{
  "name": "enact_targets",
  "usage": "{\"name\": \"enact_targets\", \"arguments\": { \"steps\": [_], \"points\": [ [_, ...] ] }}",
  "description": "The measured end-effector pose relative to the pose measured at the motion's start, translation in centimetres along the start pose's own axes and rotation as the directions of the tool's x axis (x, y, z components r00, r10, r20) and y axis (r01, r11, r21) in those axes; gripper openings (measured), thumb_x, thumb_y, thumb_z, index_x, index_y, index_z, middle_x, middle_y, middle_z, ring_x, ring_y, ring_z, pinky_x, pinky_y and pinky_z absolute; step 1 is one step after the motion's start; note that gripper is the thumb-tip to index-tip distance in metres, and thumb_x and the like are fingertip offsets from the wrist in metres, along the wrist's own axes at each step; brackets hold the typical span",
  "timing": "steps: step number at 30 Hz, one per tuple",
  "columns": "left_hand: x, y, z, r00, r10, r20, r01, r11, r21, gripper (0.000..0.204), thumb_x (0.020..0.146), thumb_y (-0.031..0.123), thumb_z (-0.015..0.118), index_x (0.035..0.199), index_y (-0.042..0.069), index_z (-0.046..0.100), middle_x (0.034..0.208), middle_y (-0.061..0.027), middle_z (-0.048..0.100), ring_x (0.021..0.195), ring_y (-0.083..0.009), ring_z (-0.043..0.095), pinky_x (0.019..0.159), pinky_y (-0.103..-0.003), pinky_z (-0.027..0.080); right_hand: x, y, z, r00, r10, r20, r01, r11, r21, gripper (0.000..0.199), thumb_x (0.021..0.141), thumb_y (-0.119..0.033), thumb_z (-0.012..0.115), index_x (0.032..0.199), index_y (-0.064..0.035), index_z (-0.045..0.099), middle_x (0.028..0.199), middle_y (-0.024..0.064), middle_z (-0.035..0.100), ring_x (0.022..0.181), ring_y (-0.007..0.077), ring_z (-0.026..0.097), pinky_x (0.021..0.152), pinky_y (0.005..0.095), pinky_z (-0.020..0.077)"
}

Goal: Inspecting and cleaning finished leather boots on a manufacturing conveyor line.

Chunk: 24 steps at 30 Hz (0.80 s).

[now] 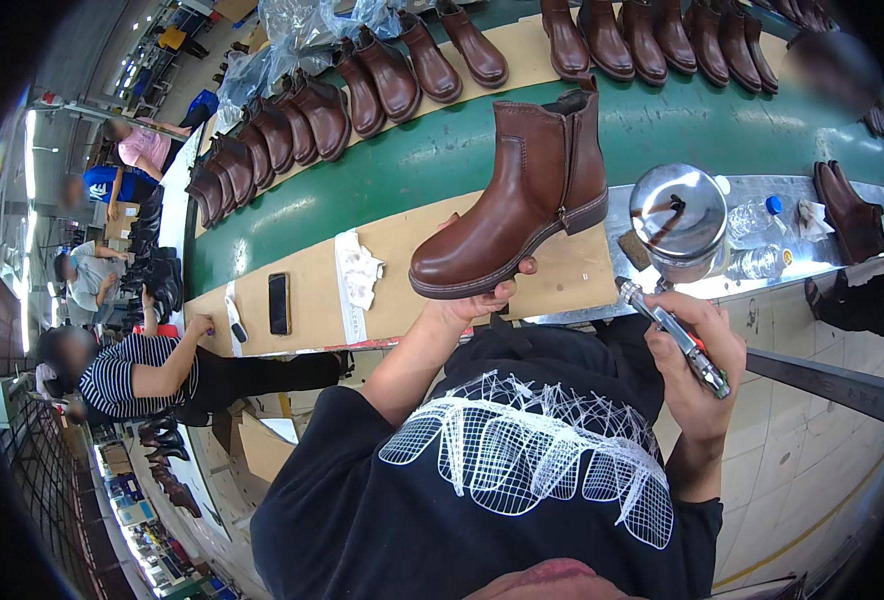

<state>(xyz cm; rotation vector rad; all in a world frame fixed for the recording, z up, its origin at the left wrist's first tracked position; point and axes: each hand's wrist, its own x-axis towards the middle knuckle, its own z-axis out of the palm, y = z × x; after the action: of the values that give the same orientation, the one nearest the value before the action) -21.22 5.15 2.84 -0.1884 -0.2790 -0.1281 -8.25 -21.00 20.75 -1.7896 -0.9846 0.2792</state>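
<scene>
The left hand [477, 304] is half hiding beneath a glossy brown boot [522, 195], gripping its sole [447, 290] above the surface's [362, 190] near edge, side zipper [568, 165] showing, while the right hand [702, 345] is clutching a spray gun [670, 325]!

This is looking like a shoe-factory workshop: brown leather ankle boots [390, 85] are standing in rows along a long green-topped bench [382, 185], and a spray gun [676, 337] with a metal cup [677, 222] is being held beside one zip-sided boot [522, 185]. Several co-workers [152, 372] are lining the left side, black footwear [165, 278] is standing in a row near them, tube lights [31, 155] are glowing along the hall, and pale floor tiles [782, 440] are showing at the lower right
</scene>
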Motion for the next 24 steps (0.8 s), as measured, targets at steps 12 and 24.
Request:
{"name": "enact_targets", "arguments": {
  "steps": [12,24],
  "points": [
    [0.7,-1.0,1.4,0.996,-0.078,0.037,0.08,0.994,-0.071,0.087,0.085,0.048,0.063,0.151,0.009,0.021,0.128,-0.0384,0.038,0.101,-0.0576,0.056,0.072,-0.05,0.061,1.1,-0.8,-1.6,0.992,-0.123,-0.034,0.123,0.992,-0.003,0.028,0.092,-0.016,0.06,0.113,0.0038,0.064,0.087,0.007,0.065,0.072,0.0085,0.054,0.066,0.0223,0.0406],
    [-0.2,-2.5,-0.7,0.691,0.719,-0.074,0.059,0.045,0.997,0.087,0.07,0.001,0.082,0.142,0.003,0.034,0.129,-0.0107,0.054,0.118,-0.0202,0.055,0.099,-0.036,0.047,1.3,-1.6,-1.3,0.988,-0.03,-0.154,0.035,0.999,0.029,0.034,0.085,-0.026,0.072,0.107,-0.0003,0.069,0.082,0.0073,0.069,0.077,0.0159,0.06,0.078,0.0286,0.0421]
  ]
}}
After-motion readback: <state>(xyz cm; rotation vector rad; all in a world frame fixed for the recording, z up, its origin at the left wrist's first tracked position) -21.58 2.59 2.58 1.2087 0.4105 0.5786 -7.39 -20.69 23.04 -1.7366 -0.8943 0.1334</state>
